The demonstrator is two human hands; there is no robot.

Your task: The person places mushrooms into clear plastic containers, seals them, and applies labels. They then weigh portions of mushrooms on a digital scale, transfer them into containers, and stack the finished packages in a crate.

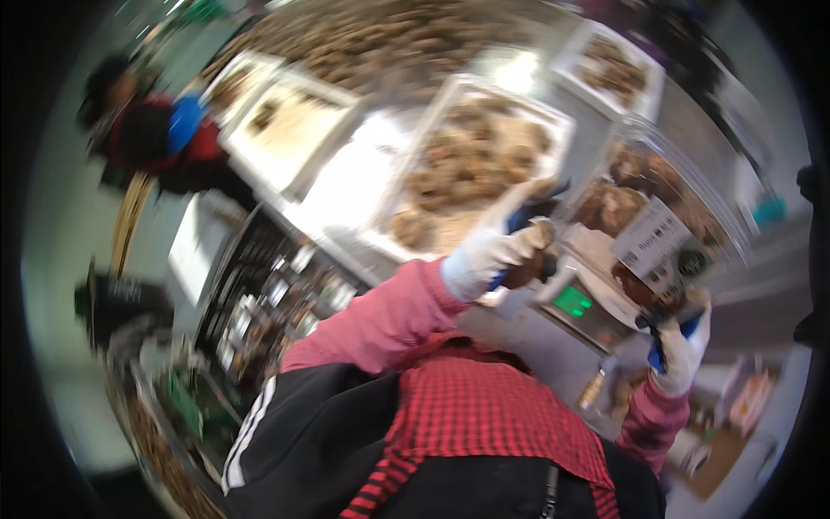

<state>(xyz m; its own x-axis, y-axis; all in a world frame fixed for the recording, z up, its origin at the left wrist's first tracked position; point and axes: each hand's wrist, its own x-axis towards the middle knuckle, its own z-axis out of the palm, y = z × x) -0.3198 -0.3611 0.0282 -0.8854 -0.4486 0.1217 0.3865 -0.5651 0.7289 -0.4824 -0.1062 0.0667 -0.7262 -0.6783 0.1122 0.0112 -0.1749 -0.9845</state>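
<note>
My left hand (502,250), in a white and blue work glove with dark fingertips, is closed around a brown lumpy piece (522,272). My right hand (681,344), in a similar glove, grips the lower edge of a clear plastic clamshell container (703,194). Reddish-brown lumps fill the container, and its lid bears a printed label (652,240). Motion blur leaves the kind of food unclear. Partly behind the container is a scale (593,327) with a lit green display. A white foam box (561,123) of brown lumps stands beyond my left hand.
More foam boxes (353,100) stand near a large heap of brown lumps (389,42). Left, a black crate (211,301) holds labelled packs. A co-worker (155,136) is at upper left. A tool with a light handle (591,389) lies below the scale.
</note>
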